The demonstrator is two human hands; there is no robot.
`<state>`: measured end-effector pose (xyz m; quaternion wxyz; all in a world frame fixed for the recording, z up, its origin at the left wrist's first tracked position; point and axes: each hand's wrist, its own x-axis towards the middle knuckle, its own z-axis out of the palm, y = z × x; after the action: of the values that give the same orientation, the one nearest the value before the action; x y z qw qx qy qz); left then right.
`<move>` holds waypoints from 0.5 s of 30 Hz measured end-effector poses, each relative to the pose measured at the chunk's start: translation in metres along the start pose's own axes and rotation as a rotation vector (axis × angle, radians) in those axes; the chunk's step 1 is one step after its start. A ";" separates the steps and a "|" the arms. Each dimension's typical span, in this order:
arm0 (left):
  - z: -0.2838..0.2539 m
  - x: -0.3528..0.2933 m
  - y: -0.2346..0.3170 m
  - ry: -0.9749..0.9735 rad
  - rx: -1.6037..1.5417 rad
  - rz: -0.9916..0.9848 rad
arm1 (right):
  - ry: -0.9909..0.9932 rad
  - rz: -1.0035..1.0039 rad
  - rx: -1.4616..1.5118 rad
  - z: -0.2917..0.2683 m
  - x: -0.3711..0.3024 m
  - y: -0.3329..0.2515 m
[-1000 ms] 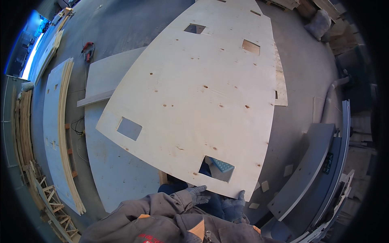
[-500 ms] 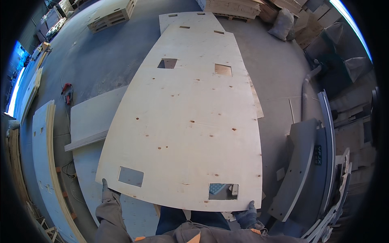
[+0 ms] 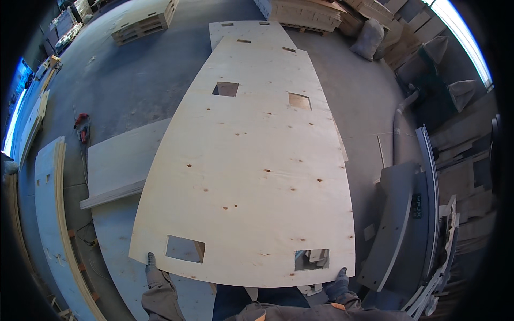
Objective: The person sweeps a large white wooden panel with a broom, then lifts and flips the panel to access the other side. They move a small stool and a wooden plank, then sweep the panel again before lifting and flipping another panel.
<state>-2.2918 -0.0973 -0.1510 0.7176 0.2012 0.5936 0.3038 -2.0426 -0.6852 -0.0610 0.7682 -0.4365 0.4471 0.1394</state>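
A large pale plywood sheet (image 3: 251, 160) with knots and rectangular cut-outs stretches away in front of me. My left hand (image 3: 153, 270), gloved, grips its near left corner, thumb on the top face and fingers hidden beneath. At the near right corner my right hand (image 3: 337, 284), also gloved, holds the edge the same way. Close to each hand is a cut-out; through the right one, wood offcuts (image 3: 316, 258) show below. Beyond the sheet's far end lies another board (image 3: 249, 30) with small slots, partly covered by it.
Stacked panels (image 3: 51, 214) lie at left, beside other boards (image 3: 123, 155) and a red power tool (image 3: 82, 128) on the floor. To the right stands a grey machine (image 3: 393, 214) with a hose (image 3: 398, 128). Pallets of wood (image 3: 144, 24) are farther off.
The near end of the plywood sheet has shifted slightly right and lower in view, both hands moving with it. The view through its near cut-outs differs. Both grips stay on the corners.
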 end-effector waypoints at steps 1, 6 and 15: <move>-0.002 0.000 -0.002 -0.017 0.005 0.014 | 0.004 0.004 0.003 -0.011 0.009 -0.002; 0.004 -0.015 0.002 0.075 -0.011 0.046 | 0.100 0.022 0.030 -0.009 0.016 -0.012; -0.024 -0.052 0.007 0.090 0.049 -0.270 | 0.221 0.112 0.062 -0.018 0.020 -0.023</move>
<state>-2.3225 -0.1286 -0.1140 0.7195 0.1231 0.6539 0.1987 -2.0278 -0.7162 -0.0685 0.7185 -0.3995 0.5567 0.1191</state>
